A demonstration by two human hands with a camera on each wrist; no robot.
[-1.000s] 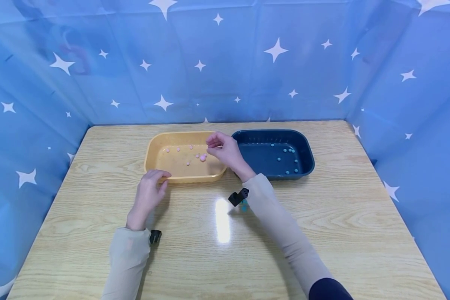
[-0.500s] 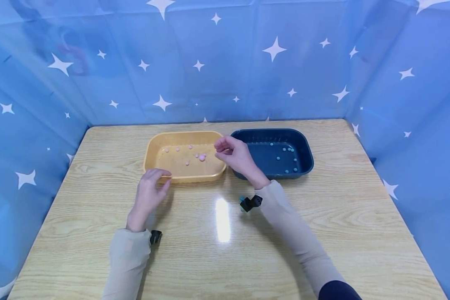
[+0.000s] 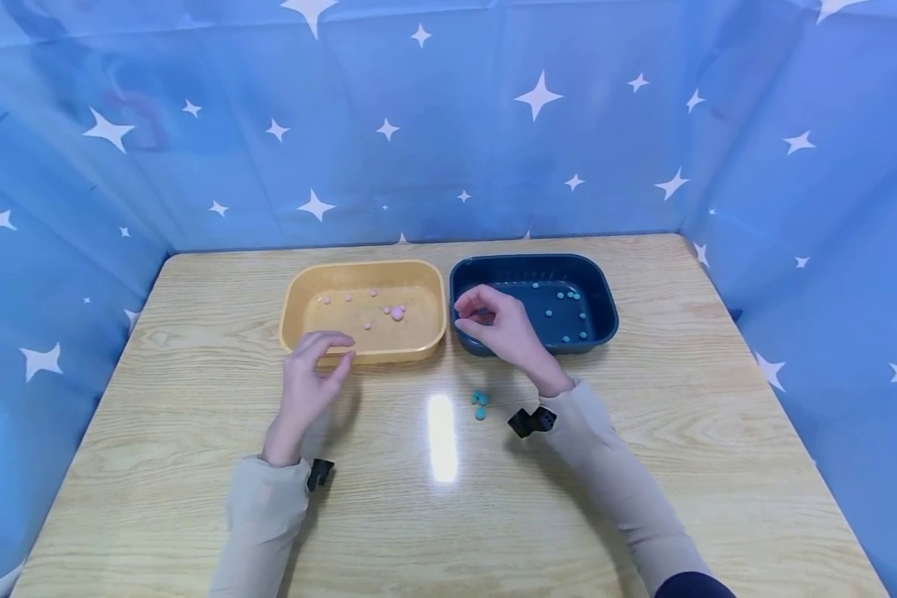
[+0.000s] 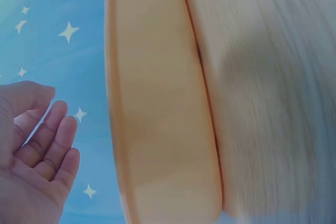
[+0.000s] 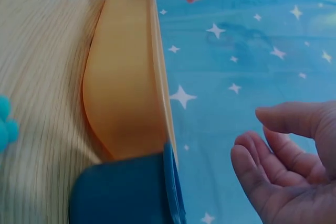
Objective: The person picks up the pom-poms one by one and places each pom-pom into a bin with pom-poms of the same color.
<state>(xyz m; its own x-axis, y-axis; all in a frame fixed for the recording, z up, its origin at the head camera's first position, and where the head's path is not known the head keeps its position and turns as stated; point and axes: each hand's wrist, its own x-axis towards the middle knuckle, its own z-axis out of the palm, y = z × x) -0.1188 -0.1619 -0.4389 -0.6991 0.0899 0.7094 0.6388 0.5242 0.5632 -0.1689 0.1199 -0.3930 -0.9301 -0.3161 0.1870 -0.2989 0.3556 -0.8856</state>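
Turquoise balls [image 3: 482,399] are lying nearer the right hand [image 3: 510,334] than the left hand [image 3: 306,386], bodyward of the right fingers; both hands are curving empty, thumbs parted from fingers.

A screened tabletop recording booth is suggested; the kind of building around it cannot be determined. The space is bounded at the back and on both sides by creased blue cloth [image 3: 456,124] printed with white four-pointed stars [image 3: 538,96]. A pale wood-grain table [image 3: 389,531] is enclosed by this screen, and a bright reflection [image 3: 443,440] is cast on its surface. Small black cameras [image 3: 532,422] are worn at both wrists.
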